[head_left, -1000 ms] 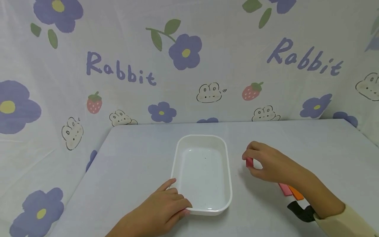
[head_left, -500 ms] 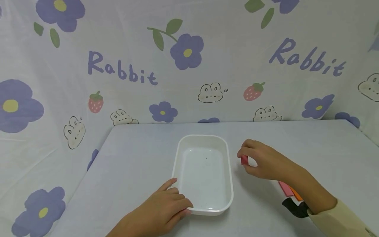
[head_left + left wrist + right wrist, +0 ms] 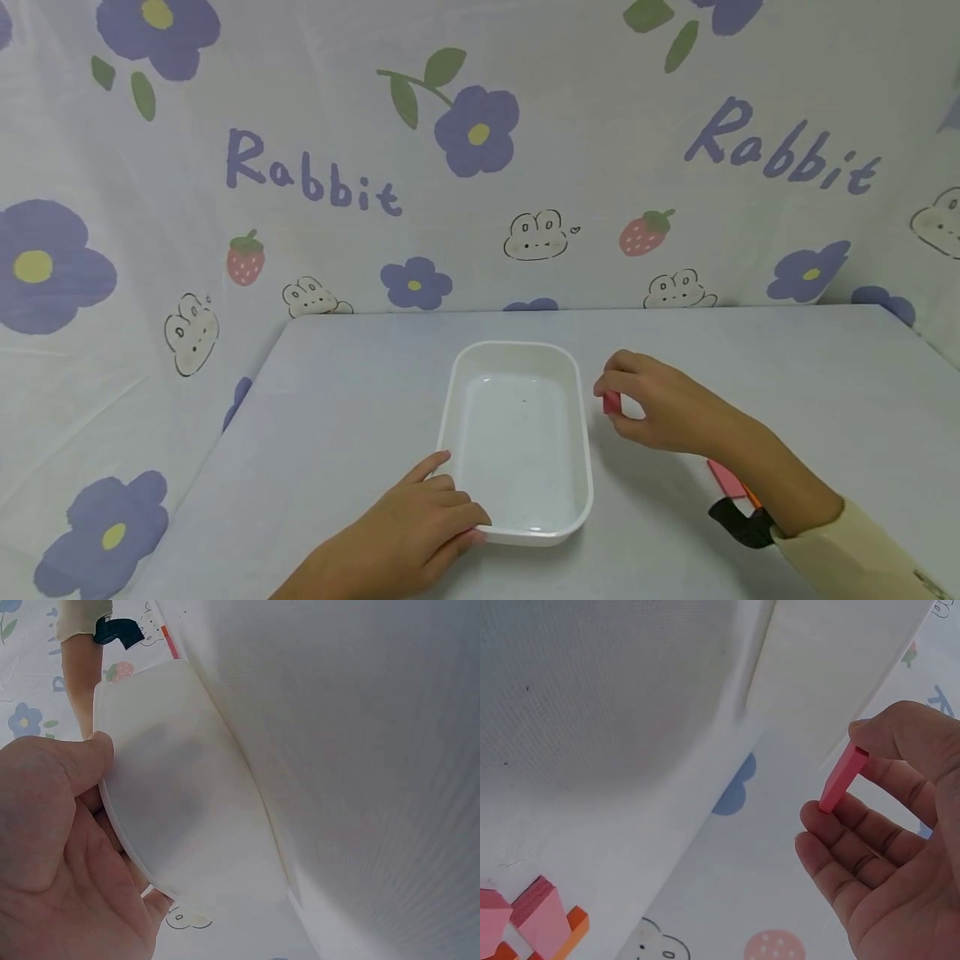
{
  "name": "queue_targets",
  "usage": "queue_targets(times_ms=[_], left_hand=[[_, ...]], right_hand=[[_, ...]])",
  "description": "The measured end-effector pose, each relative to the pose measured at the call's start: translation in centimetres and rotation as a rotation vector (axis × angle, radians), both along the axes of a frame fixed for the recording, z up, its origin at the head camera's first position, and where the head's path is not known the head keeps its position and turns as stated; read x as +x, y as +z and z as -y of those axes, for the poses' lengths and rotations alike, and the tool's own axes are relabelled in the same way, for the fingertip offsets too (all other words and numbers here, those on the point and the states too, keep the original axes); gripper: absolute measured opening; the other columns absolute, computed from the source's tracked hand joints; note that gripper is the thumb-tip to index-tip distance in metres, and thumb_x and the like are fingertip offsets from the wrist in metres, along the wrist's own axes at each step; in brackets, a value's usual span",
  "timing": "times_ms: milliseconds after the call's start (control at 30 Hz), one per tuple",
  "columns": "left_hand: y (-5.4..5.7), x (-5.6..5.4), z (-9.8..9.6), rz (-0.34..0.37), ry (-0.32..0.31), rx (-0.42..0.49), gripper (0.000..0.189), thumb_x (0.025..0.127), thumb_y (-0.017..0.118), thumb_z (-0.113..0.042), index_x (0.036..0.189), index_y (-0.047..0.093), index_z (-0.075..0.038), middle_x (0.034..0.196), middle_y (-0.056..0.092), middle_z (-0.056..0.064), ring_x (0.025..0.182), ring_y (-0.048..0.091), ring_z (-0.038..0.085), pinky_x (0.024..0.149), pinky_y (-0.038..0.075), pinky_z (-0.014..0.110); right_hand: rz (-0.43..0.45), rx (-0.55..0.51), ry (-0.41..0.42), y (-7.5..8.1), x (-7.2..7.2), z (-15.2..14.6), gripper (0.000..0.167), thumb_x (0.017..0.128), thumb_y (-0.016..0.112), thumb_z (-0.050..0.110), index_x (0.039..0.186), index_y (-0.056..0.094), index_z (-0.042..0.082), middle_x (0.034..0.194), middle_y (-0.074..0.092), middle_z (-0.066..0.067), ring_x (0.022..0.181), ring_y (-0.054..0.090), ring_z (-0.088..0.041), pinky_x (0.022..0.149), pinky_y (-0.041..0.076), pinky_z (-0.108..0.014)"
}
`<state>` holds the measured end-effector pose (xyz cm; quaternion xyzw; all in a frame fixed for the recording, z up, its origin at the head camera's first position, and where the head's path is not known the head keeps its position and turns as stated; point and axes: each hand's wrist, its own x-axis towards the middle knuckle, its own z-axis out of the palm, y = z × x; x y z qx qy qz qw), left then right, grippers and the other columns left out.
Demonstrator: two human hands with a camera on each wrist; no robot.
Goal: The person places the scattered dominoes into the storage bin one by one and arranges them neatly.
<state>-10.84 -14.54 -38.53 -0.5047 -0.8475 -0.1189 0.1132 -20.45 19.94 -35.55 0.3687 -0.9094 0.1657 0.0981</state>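
A white rectangular tray (image 3: 525, 537) stands on the table, its inside bare. My left hand (image 3: 405, 529) grips the near left corner of its rim; in the left wrist view the thumb lies on the outer side of the tray wall (image 3: 195, 787). My right hand (image 3: 660, 400) is just right of the tray, raised above the table and apart from the rim. Between thumb and fingertips it pinches a small flat pinkish-red block (image 3: 843, 778). The right forearm partly hides a pink block (image 3: 725, 478) and an orange block (image 3: 752, 496) on the table.
In the right wrist view several more pink and orange blocks (image 3: 544, 919) lie grouped on the white tabletop (image 3: 360, 392). A black band (image 3: 741, 523) sits at the right wrist by a pale sleeve (image 3: 840, 554). Behind the table hangs a patterned cloth (image 3: 322, 83).
My right hand has moved left, closer to the tray, carrying the pinkish-red block. The left hand keeps its hold on the rim. The head view has shifted slightly.
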Motion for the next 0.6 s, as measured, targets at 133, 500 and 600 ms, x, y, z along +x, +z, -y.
queue_targets(times_ms=[133,500,600], left_hand=[[-0.07,-0.02,0.0,-0.01,-0.005,-0.003,0.019,0.107,0.049,-0.028,0.1,0.065,-0.02,0.087,0.063,-0.015,0.077,0.05,0.005,0.111,0.034,0.054],[-0.24,-0.02,-0.03,0.0,0.013,-0.008,0.021,0.107,0.047,-0.029,0.1,0.065,-0.02,0.087,0.062,-0.016,0.076,0.048,0.005,0.112,0.032,0.053],[-0.17,0.01,-0.06,0.0,0.014,-0.012,0.02,0.107,0.048,-0.028,0.1,0.065,-0.02,0.087,0.063,-0.016,0.077,0.049,0.005,0.112,0.032,0.053]], right_hand=[[0.003,0.002,0.002,0.0,-0.12,0.19,0.027,0.078,0.081,0.004,0.1,0.072,0.017,0.101,0.06,0.001,0.09,0.059,-0.017,0.076,0.058,-0.031],[0.002,0.004,0.002,0.28,-0.41,0.86,0.026,0.079,0.081,0.005,0.101,0.073,0.016,0.103,0.061,0.0,0.093,0.06,-0.017,0.076,0.058,-0.032],[0.009,0.001,0.008,0.28,-0.44,1.02,0.026,0.079,0.081,0.004,0.101,0.073,0.015,0.103,0.061,0.0,0.094,0.061,-0.018,0.077,0.059,-0.033]])
